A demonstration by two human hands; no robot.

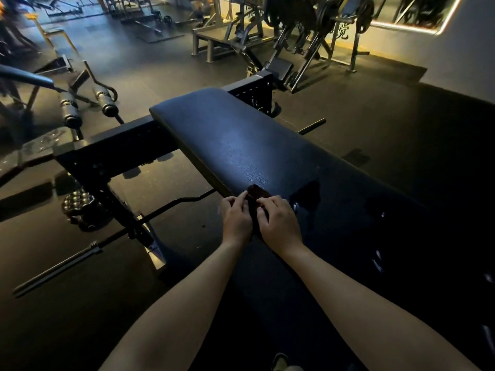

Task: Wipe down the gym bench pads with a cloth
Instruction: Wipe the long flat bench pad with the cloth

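A long black bench pad [241, 140] runs from the middle of the view toward the lower right. A small dark cloth [257, 194] lies at the pad's left edge, folded into a narrow strip. My left hand [235, 218] pinches the cloth's left side with curled fingers. My right hand [278, 220] grips its right side, fingers curled over it. Both hands sit close together at the pad's edge. Wet patches [308, 194] shine on the pad just right of the cloth.
The black steel bench frame [112, 148] extends left of the pad. A barbell [80, 255] lies on the dark rubber floor below it, near a dumbbell [80, 207]. Roller pads [88, 103] and other machines [294, 36] stand farther back.
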